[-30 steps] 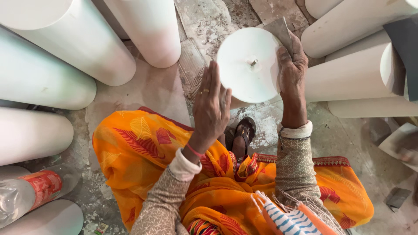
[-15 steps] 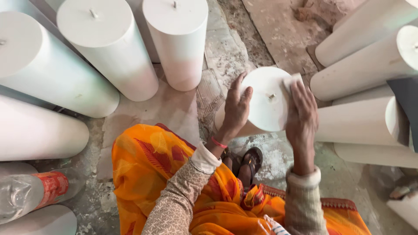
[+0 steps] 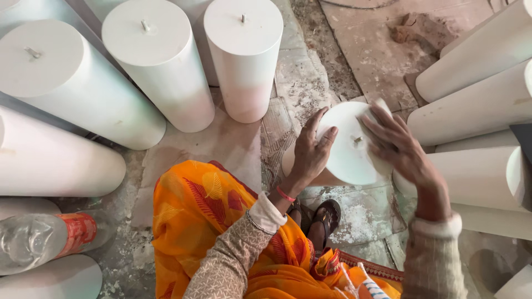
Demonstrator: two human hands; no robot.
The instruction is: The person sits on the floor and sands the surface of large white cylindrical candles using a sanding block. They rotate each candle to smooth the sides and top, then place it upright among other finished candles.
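Hands work on a white cylinder [image 3: 346, 147] that leans tilted toward the person, its flat round end turned up so the face is easy to reach, just above the sandalled feet [image 3: 318, 218] on the stone floor [image 3: 310, 72]. The left hand [image 3: 311, 152] lies open with fingers spread on the left edge of that face, seemingly steadying the tilt. The right hand [image 3: 396, 144] lies flat on the right side of the face, fingers stretched toward the small metal pin [image 3: 358, 139] at its centre; a pale scrap shows at its fingertips, but whether it pinches that scrap cannot be told. Other white cylinders stand upright behind, such as the nearest one [image 3: 244, 55], each with a pin on top, and more lie stacked on their sides at the right [image 3: 476, 111], apparently kept apart from the one in hand. An orange patterned cloth [image 3: 205, 221] covers the lap. At the far left, a clear plastic bottle [image 3: 39, 241] lies on its side, with a red-orange band of label wrapped round it.
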